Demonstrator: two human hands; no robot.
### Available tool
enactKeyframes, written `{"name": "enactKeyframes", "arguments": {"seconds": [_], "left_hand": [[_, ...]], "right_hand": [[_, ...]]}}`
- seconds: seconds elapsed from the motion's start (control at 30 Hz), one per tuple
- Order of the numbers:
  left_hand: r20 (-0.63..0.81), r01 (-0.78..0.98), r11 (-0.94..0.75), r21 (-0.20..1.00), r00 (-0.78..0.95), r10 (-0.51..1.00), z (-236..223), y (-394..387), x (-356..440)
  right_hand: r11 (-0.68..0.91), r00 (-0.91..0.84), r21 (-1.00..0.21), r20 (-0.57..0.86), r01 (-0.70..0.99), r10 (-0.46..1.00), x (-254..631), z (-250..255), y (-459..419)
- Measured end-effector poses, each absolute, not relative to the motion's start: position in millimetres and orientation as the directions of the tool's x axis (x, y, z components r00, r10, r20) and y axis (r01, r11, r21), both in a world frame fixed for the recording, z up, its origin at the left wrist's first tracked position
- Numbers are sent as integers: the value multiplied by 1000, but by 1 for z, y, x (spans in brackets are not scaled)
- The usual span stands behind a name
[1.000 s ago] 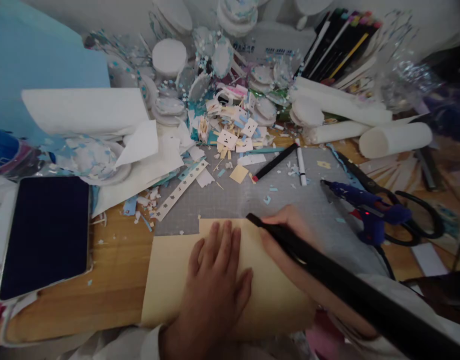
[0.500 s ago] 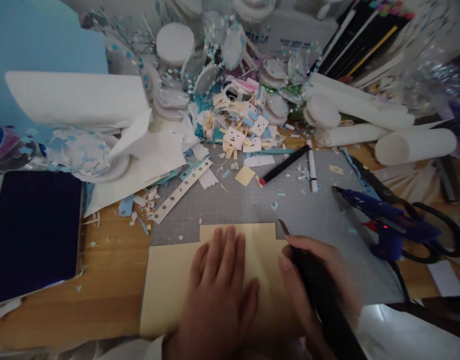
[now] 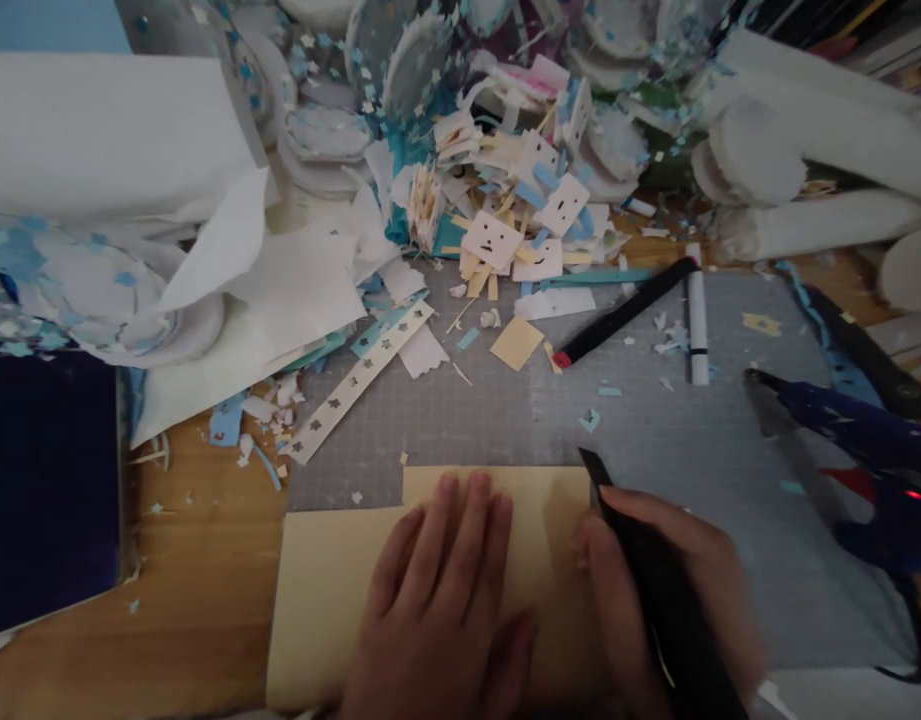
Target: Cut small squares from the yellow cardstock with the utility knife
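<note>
My left hand [image 3: 441,600] lies flat on a pale yellow sheet of card [image 3: 332,590], fingers stretched toward its raised upper edge. In my right hand [image 3: 685,585] is a black utility knife [image 3: 655,590], its dark blade tip at the upper right corner of the card's raised part. My right fingers wrap round the handle close to the blade. Under the card lies a grey gridded cutting mat [image 3: 535,420]. The lower part of the card is hidden by my hands and the frame's edge.
Beyond the card lie a black marker with a red end [image 3: 625,310], a white marker [image 3: 698,320] and a small yellow square [image 3: 516,342]. A blue glue gun [image 3: 872,450] is at right. Paper figures [image 3: 492,240] pile up at the back. A dark tablet-like slab [image 3: 47,490] sits left.
The view has moved closer and lower, so the things look larger. My left hand stays flat on the card; my right hand still grips the knife near the same corner, blade now turned broadside.
</note>
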State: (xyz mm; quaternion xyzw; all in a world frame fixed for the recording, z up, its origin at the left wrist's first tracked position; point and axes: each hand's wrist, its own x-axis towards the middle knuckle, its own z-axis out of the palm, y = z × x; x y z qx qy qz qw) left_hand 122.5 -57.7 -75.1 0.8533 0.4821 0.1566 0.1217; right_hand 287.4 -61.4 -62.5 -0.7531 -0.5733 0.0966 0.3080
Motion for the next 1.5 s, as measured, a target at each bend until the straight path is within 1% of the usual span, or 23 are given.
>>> {"name": "enactKeyframes", "arguments": {"seconds": [0.07, 0.13, 0.23, 0.33, 0.43, 0.6, 0.77, 0.87, 0.97, 1.03, 1.1, 1.23, 1.5], "left_hand": [[137, 779, -518, 354, 505, 852, -75, -57, 121], [121, 778, -523, 347, 516, 848, -75, -56, 121], [111, 791, -510, 338, 505, 856, -74, -58, 122], [114, 803, -491, 338, 483, 868, -74, -61, 125], [113, 810, -478, 339, 469, 876, -74, -61, 127], [127, 811, -471, 348, 457, 880, -74, -61, 129], [121, 813, -445, 375, 433, 893, -73, -61, 129], [119, 808, -454, 375, 444, 888, -73, -61, 129], [137, 810, -437, 392, 418, 898, -75, -62, 130], [150, 812, -419, 406, 393, 907, -77, -63, 132], [158, 813, -409, 415, 378, 912, -78, -64, 133], [168, 814, -406, 415, 370, 914, -78, -63, 134], [165, 832, -414, 369, 379, 910, -79, -63, 134]], "right_hand": [[-147, 307, -546, 214, 825, 927, 287, -60, -61], [-159, 299, -537, 186, 829, 936, 286, -59, -59], [-183, 321, -557, 161, 810, 933, 286, -57, -57], [-176, 335, -565, 190, 806, 923, 285, -57, -57], [-173, 348, -591, 197, 788, 917, 285, -58, -58], [-212, 347, -642, 90, 737, 933, 287, -57, -57], [-186, 358, -657, 138, 730, 923, 284, -57, -54], [-209, 391, -680, 124, 703, 912, 280, -56, -55], [-185, 352, -733, 79, 655, 933, 278, -52, -54], [-152, 315, -748, 80, 646, 946, 278, -50, -51], [-149, 314, -738, 89, 658, 945, 279, -50, -49], [-191, 352, -718, 81, 669, 932, 283, -49, -48], [-145, 272, -684, 82, 715, 959, 284, -38, -52]]}}
